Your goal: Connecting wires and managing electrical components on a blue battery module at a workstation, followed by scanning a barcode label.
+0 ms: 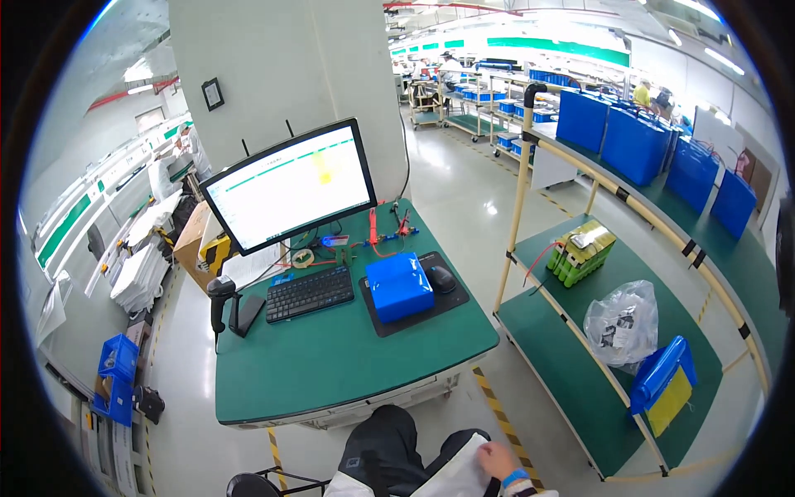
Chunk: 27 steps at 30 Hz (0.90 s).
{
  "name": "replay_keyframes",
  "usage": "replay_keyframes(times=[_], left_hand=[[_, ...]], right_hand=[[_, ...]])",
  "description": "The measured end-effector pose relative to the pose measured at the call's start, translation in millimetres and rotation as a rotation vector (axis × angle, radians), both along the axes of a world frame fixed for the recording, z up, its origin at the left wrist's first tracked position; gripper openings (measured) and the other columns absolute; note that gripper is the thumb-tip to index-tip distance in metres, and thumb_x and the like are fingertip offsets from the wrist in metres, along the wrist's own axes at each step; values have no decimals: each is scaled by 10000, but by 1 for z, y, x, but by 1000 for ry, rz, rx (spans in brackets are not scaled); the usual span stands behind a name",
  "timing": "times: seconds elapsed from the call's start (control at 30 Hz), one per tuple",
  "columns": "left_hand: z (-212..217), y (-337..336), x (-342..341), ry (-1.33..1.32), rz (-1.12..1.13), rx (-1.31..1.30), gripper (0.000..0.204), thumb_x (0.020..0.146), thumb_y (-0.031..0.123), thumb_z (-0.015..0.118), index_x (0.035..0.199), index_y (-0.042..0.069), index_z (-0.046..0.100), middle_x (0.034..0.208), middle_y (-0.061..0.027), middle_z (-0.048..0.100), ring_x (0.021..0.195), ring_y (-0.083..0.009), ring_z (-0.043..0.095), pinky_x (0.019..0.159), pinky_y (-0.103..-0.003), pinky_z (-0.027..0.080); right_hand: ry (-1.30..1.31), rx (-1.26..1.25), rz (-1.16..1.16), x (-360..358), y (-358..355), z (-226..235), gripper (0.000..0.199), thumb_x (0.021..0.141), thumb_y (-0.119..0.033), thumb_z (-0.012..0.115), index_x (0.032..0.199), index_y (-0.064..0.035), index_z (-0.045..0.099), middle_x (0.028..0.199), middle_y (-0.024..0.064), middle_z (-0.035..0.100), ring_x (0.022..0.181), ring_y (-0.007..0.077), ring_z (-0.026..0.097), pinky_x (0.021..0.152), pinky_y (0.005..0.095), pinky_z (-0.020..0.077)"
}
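My right hand (pixel 497 460), with a blue band at the wrist, is low over my lap beside the edge of my white coat (pixel 455 476). Its fingers are curled in, and whatever they may hold is hidden. No part of my left hand shows. Ahead of me on the green desk (pixel 348 364) lies a blue-wrapped block (pixel 399 287), partly on a black mouse pad (pixel 455 308). A black mouse (pixel 441 279) is just right of the block, and a black keyboard (pixel 310 294) is to its left.
Behind the keyboard stands a lit monitor (pixel 290 186); a handheld scanner (pixel 220 302) rests at the desk's left. Red leads (pixel 373 224) lie at the back. The right-hand rack holds a green battery pack (pixel 581 253), a clear plastic bag (pixel 623 323) and blue wrapping (pixel 660 374).
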<state>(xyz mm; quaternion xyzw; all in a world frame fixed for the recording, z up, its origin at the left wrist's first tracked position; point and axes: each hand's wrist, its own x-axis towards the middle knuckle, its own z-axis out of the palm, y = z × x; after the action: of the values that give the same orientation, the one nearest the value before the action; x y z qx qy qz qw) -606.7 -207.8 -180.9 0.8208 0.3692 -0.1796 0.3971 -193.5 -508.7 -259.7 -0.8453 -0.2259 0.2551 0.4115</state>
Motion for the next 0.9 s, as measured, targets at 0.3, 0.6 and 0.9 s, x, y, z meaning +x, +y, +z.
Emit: replay_keyframes(times=[0.3,0.6,0.9], left_hand=[[9,12,5,62,-120,59,398,934,290,564,1182,-18,604,1137,-226,662,1076,-384,621,914,-429,487],[10,30,4,115,-227,96,413,932,297,567,1195,-19,596,1144,-228,659,1085,-385,618,919,-428,485],[19,47,-23,200,-300,148,428,930,304,569,1209,-20,588,1151,-229,657,1093,-385,614,924,-428,484]], right_hand=[[-269,-481,199,0,51,-3,487,816,-480,648,959,-14,661,1064,258,632,1023,422,590,901,490,478],[-283,-474,224,2,61,-14,574,807,-513,631,1075,-5,640,1089,239,621,1028,403,583,901,490,478],[-206,-668,288,14,76,-40,566,840,-496,627,1136,-13,631,1163,230,620,1123,378,582,948,467,483]])
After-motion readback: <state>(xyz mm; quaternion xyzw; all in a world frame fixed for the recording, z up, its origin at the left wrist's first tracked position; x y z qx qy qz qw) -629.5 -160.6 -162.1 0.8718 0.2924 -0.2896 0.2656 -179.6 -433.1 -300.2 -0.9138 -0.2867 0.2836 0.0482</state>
